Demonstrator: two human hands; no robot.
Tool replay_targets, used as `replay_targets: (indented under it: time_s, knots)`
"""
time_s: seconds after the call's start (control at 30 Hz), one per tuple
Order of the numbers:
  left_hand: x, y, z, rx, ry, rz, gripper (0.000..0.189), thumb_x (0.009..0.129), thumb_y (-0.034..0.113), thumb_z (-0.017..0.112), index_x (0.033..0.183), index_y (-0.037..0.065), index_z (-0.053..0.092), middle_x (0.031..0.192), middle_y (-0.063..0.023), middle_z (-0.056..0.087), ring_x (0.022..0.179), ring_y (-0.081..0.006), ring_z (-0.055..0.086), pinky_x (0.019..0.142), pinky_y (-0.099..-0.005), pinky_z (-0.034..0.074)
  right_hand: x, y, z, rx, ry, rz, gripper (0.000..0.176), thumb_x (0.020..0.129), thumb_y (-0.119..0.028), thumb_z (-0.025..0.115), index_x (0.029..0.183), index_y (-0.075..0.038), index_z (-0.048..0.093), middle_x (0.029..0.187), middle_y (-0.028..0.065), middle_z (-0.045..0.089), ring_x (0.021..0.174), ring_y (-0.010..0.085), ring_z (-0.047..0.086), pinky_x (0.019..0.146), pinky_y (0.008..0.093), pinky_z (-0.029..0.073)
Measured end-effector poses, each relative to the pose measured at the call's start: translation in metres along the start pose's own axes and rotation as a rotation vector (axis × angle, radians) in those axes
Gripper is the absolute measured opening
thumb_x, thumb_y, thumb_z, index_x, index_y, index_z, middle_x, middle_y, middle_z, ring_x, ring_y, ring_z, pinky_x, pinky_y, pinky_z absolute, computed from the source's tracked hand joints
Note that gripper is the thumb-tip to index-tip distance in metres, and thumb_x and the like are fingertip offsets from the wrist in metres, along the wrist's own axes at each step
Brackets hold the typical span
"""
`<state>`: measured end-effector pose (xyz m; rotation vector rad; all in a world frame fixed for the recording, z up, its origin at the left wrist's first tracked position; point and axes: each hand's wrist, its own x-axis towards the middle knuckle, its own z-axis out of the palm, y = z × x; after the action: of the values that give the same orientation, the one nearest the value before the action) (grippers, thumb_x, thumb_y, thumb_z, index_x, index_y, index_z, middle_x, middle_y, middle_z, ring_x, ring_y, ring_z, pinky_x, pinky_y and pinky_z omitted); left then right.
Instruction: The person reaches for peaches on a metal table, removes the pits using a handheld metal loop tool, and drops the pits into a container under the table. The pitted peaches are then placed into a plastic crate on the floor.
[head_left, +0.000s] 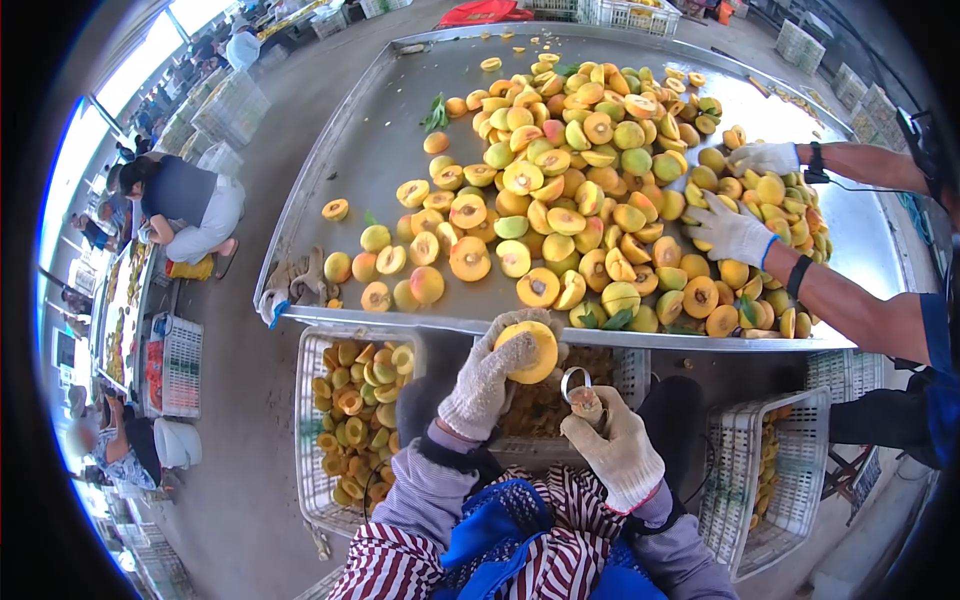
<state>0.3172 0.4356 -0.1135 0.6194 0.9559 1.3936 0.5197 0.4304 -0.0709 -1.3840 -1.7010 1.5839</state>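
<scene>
Your blue apron (pixel 495 535) and striped sleeves (pixel 385 570) fill the bottom of the view, and right above them it's all in the hands. Your left hand (pixel 487 385), gloved, is clamped around a yellow peach (pixel 535 352), which you hold up just below the near edge of the bench (pixel 380 150). Your right hand (pixel 618 455) is closed tight on a metal loop tool (pixel 575 382), and the loop sits just beside the fruit and your left fingertips.

That closeness is the risk as I read it. If the loop skids off the skin it goes straight into the left glove, and a slick peach could squirt out of your grip into the crate (pixel 630 372) under your hands, which holds brownish scraps that look like pits.

To its left, a crate of cut halves (pixel 308 400) sits below the bench's near left corner. Another crate (pixel 740 470) stands to your right.

Up on the bench, the heap of peaches (pixel 570 190) sprawls from the middle to the right edge, and halves crowd the near edge. A co-worker's two gloved hands (pixel 732 232) reach into the heap from the right, so that side is contested. Crumpled gloves (pixel 295 285) lie at the near left corner. Beyond the left edge, a person (pixel 185 200) sits low on the floor.
</scene>
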Motion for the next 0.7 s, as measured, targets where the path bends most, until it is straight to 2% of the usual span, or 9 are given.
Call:
replay_targets:
  time_s: [0.03,0.07,0.13,0.17,0.23,0.27,0.4,0.6,0.7]
  knots:
    - [-0.007,0.001,0.008,-0.069,0.042,-0.026,0.067,0.094,0.041,0.065,0.142,0.000,0.045,0.124,-0.0167,0.062,0.103,-0.0245,0.066,0.093,-0.0368,0.054,-0.001,0.004,0.004,-0.036,0.044,-0.132,0.036,0.088,-0.023,0.073,0.114,-0.003,0.061,0.079,0.0138,0.066,0.070,0.0215,0.067,0.069,0.0356,0.053]
    - [-0.011,0.000,0.011,-0.069,0.046,-0.029,0.067,0.094,0.041,0.065,0.142,0.000,0.045,0.124,-0.0167,0.062,0.103,-0.0245,0.066,0.093,-0.0368,0.054,-0.003,0.001,0.005,-0.034,0.041,-0.129,0.036,0.088,-0.023,0.073,0.114,-0.003,0.061,0.079,0.0138,0.066,0.070,0.0215,0.067,0.069,0.0356,0.053]
    - [-0.020,-0.002,0.015,0.002,0.060,0.081,0.067,0.098,0.051,0.057,0.139,-0.001,0.047,0.123,-0.0193,0.063,0.100,-0.0266,0.067,0.090,-0.0373,0.055,-0.008,-0.011,0.004,-0.169,0.040,-0.206,0.035,0.087,-0.022,0.073,0.112,-0.003,0.060,0.076,0.0169,0.067,0.070,0.0307,0.070,0.065,0.0387,0.055]
    - [-0.024,0.000,0.018,0.032,0.078,0.076,0.072,0.099,0.059,0.050,0.138,-0.001,0.048,0.122,-0.0200,0.063,0.100,-0.0260,0.067,0.089,-0.0374,0.055,-0.010,-0.013,0.006,-0.167,0.037,-0.203,0.035,0.087,-0.022,0.073,0.112,-0.003,0.060,0.076,0.0169,0.067,0.070,0.0307,0.070,0.065,0.0387,0.055]
    - [-0.030,0.000,0.018,0.031,0.071,0.099,0.067,0.102,0.055,0.047,0.137,-0.001,0.049,0.122,-0.0179,0.063,0.102,-0.0240,0.066,0.091,-0.0359,0.054,-0.013,-0.015,0.009,-0.170,0.063,-0.280,0.034,0.087,-0.023,0.073,0.111,-0.003,0.059,0.074,0.0176,0.067,0.070,0.0363,0.071,0.061,0.0412,0.056]
    - [-0.033,0.000,0.018,0.029,0.058,0.125,0.062,0.104,0.051,0.044,0.136,-0.002,0.050,0.121,-0.0158,0.064,0.103,-0.0220,0.066,0.093,-0.0344,0.052,-0.014,-0.016,0.011,-0.167,0.062,-0.280,0.034,0.087,-0.023,0.073,0.111,-0.003,0.059,0.074,0.0176,0.067,0.070,0.0363,0.071,0.061,0.0412,0.056]
    - [-0.046,0.003,0.027,0.060,0.019,0.144,0.062,0.104,0.052,0.044,0.135,-0.002,0.052,0.120,-0.0146,0.064,0.106,-0.0208,0.064,0.094,-0.0341,0.052,-0.016,-0.010,0.016,-0.263,0.083,-0.346,0.033,0.087,-0.025,0.073,0.108,-0.004,0.059,0.071,0.0162,0.067,0.068,0.0368,0.070,0.059,0.0430,0.056]
    - [-0.066,0.010,0.048,0.032,0.086,0.162,0.060,0.105,0.049,0.045,0.134,-0.003,0.053,0.125,-0.0143,0.063,0.110,-0.0203,0.063,0.096,-0.0335,0.051,-0.028,-0.012,0.021,-0.313,0.061,-0.349,0.031,0.088,-0.027,0.073,0.105,-0.005,0.059,0.070,0.0152,0.067,0.066,0.0361,0.069,0.057,0.0434,0.055]
    - [-0.074,0.005,0.057,0.175,0.152,0.363,0.053,0.106,0.043,0.046,0.131,-0.003,0.056,0.124,-0.0137,0.064,0.106,-0.0183,0.063,0.092,-0.0327,0.052,-0.032,-0.016,0.018,-0.314,-0.017,-0.355,0.030,0.089,-0.026,0.072,0.106,-0.005,0.060,0.068,0.0137,0.065,0.063,0.0334,0.068,0.057,0.0415,0.055]
